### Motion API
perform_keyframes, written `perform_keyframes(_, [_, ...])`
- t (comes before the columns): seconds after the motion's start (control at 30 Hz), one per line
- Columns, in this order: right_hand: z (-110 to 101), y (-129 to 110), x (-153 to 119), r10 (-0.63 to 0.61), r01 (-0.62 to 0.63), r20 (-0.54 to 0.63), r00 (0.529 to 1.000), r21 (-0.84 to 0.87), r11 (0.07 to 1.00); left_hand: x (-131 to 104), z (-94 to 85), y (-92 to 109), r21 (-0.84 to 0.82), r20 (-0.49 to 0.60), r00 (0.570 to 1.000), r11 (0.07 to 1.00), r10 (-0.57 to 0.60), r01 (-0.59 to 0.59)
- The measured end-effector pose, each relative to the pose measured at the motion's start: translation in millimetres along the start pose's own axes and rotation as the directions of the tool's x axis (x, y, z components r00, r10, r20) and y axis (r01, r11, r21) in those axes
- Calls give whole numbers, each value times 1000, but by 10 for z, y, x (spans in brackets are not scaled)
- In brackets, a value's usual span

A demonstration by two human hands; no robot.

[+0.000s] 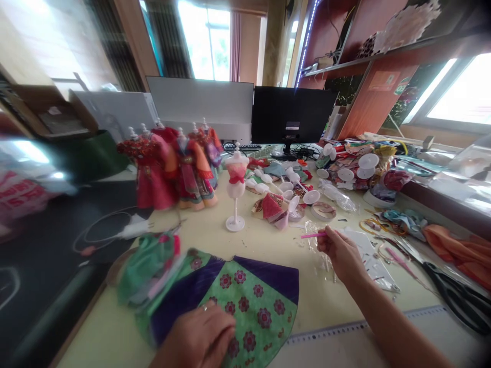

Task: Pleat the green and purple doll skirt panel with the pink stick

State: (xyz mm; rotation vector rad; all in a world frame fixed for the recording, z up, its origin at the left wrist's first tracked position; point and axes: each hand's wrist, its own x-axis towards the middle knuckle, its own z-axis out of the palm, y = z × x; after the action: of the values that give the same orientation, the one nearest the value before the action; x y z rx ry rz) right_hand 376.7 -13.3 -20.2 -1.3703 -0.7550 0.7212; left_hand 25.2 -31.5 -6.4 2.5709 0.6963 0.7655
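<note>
A semicircular doll-skirt piece (pixel 264 291), green with red-grey flowers and dark purple panels, lies spread on the pale table. My left hand (pixel 207 329) is on its near left part, fingers curled together against the fabric; the fingertips are partly hidden. Out to the right, my right hand (pixel 339 250) pinches a thin pink stick (pixel 311 235), which points left above the table. Just beyond the skirt piece stands a small white doll mannequin (pixel 235 191) with a pink-red top. Bunched green and pink cloth (pixel 148 271) lies at the left, blurred.
Several dressed doll mannequins (pixel 190 171) stand at the back left. White stands and cloth scraps (pixel 274 207) cover the back middle. Black-handled scissors (pixel 456 296) lie at the right beside a ruler (pixel 337 329). Two monitors (pixel 293 115) line the back; a white charger (pixel 134 228) lies left.
</note>
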Motion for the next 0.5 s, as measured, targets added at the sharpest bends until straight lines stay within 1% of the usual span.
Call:
perform_keyframes(0.13, [167, -69, -194, 129, -138, 154, 980, 53, 989, 180, 32, -131, -110, 36, 996, 991, -79, 82])
perform_keyframes(0.27, [379, -106, -448, 213, -231, 281, 936, 32, 972, 263, -66, -265, -94, 87, 987, 985, -137, 145])
perform_keyframes(0.37, [554, -150, -643, 244, -258, 365, 898, -10, 966, 285, -150, -367, -86, 134, 983, 987, -123, 136])
perform_keyframes(0.5, [767, -194, -851, 238, -229, 465, 853, -77, 970, 241, -181, -478, -98, 129, 980, 981, -154, 167])
